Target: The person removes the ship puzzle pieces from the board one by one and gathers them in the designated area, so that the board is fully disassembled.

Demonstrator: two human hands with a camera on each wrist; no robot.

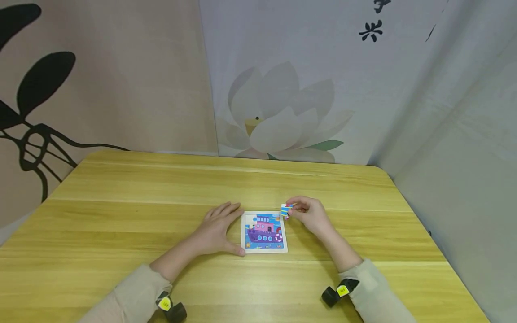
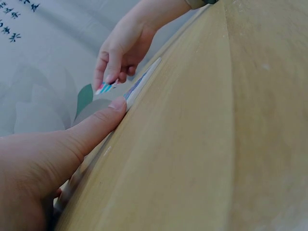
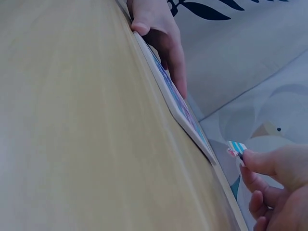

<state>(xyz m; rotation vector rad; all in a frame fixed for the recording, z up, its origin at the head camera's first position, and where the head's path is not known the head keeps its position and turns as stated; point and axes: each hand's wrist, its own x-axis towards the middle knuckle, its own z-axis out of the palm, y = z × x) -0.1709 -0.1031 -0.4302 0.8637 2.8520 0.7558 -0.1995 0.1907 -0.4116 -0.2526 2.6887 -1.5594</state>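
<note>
A jigsaw puzzle (image 1: 264, 233) in a white frame, picturing a purple and pink ship on blue water, lies flat on the table. Along its left side rests my left hand (image 1: 220, 229), fingers spread, the thumb at the lower left corner. My right hand (image 1: 311, 215) pinches a small puzzle piece (image 1: 286, 210) between thumb and fingers above the frame's upper right corner. Blue, white and pink show on this piece in the right wrist view, where the right hand (image 3: 284, 178) holds it raised over the tabletop.
The wooden table (image 1: 161, 188) has light yellow grain and rounded far corners. Behind it hangs a pale curtain (image 1: 278, 45) printed with a lotus flower and dark leaves. Each sleeve carries a black strapped-on camera (image 1: 339, 291) near the wrist.
</note>
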